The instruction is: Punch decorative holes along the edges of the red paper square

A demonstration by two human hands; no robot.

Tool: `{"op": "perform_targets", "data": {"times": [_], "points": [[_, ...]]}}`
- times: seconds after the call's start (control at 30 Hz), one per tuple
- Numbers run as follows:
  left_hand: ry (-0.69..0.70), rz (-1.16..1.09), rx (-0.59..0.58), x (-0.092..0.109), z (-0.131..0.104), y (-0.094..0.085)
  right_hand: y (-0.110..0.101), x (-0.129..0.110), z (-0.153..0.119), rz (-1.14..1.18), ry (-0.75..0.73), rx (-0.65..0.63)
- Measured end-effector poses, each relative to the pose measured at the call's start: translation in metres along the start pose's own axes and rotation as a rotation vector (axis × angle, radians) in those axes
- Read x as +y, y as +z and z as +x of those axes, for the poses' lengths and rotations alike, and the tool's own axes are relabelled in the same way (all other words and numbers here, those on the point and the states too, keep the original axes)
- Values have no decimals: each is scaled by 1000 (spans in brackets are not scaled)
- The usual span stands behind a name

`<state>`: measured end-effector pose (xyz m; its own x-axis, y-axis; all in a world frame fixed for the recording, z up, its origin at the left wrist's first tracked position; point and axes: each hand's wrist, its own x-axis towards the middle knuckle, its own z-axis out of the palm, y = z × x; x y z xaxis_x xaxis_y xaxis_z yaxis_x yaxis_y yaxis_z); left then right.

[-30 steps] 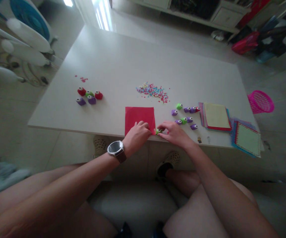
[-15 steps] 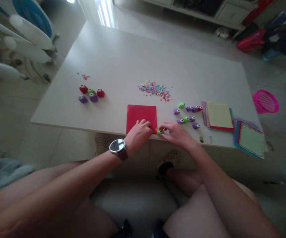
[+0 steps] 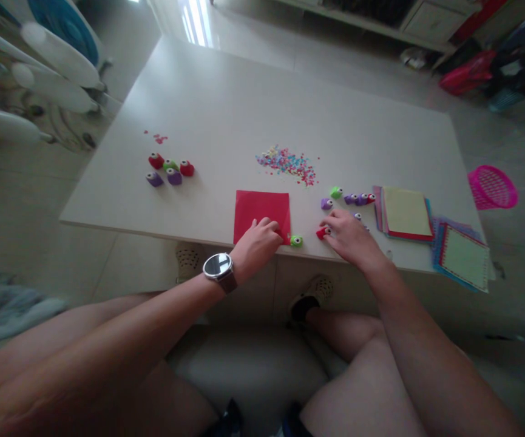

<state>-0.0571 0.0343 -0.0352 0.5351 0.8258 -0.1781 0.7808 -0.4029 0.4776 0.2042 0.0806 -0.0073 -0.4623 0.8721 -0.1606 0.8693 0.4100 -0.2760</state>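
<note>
A square sheet of red paper (image 3: 260,205) lies at the table's near edge. My left hand (image 3: 260,240), a watch on its wrist, rests on the paper's lower right part with fingers curled, holding it. Just right of the paper's lower corner stands a small green craft punch (image 3: 296,241), which neither hand touches. Further right, my right hand (image 3: 351,238) has its fingertips closed on a red craft punch (image 3: 321,233) at the table top. Under and behind that hand are more punches, partly hidden; a green punch (image 3: 336,192) and a purple punch (image 3: 326,204) show beyond it.
Several punches (image 3: 173,176) stand at the left of the white table (image 3: 226,97), near red paper bits (image 3: 159,139). Coloured confetti (image 3: 289,162) lies mid-table. Stacks of coloured paper (image 3: 405,212) and edged sheets (image 3: 462,258) lie right, beside a pink basket (image 3: 494,187) beyond the table.
My right hand has let go of the green punch beside the paper and moved right, where its fingers hold the red punch. My left hand has stayed on the paper.
</note>
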Motion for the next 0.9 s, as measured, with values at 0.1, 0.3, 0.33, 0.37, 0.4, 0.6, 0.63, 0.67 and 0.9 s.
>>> {"op": "perform_targets", "data": {"times": [0.1,0.3,0.33,0.37,0.4,0.6,0.63,0.67,0.9], "points": [[-1,-9,-1,1,0,-1,7,-16,2,96,-7,34],[-13,-22,5,3,-2,-5,22,-33,4,237,-65,-125],[-10,-17,6,3,-2,-4,23,-33,5,236,-73,-131],[-6,-11,6,3,-2,-4,24,-33,5,241,-81,-135],[-4,-6,6,2,-2,-3,25,-32,5,249,-88,-137],[-1,1,13,2,-1,-2,27,-31,6,288,-96,-136],[-2,1,12,2,-1,-3,27,-32,6,290,-95,-131],[-2,1,12,2,-1,-3,28,-32,6,291,-94,-125],[-3,5,2,3,-1,-5,27,-33,5,288,-90,-95]]}}
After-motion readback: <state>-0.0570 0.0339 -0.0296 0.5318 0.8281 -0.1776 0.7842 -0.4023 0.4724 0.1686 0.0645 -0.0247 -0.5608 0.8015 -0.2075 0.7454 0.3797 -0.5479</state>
